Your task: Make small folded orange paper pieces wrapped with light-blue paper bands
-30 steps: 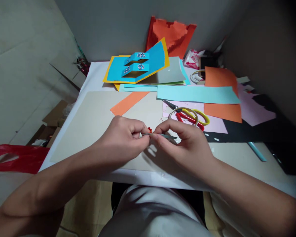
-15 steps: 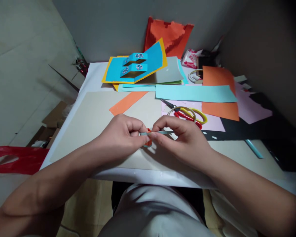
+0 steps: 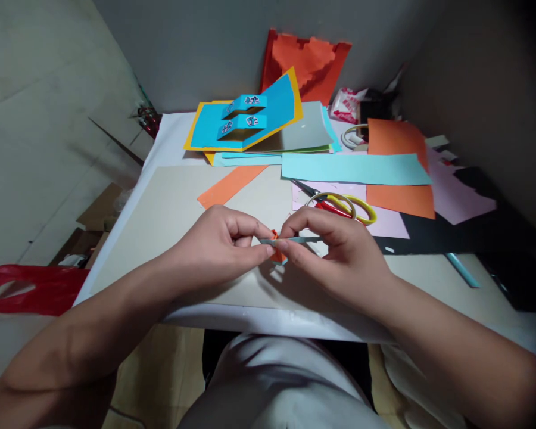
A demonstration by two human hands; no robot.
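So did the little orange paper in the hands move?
Yes. The orange paper has dropped lower, away from the scissors and toward the table's near edge.

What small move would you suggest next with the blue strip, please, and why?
Probably press the blue strip onto the small orange piece: the left hand and right hand pinch them where they meet, just above the grey card.

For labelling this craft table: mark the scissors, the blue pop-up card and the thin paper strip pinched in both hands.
scissors (image 3: 337, 209): head view, on the red handle.
blue pop-up card (image 3: 279, 106): head view, on its blue back panel.
paper strip (image 3: 302, 239): head view, on its uncovered right end.
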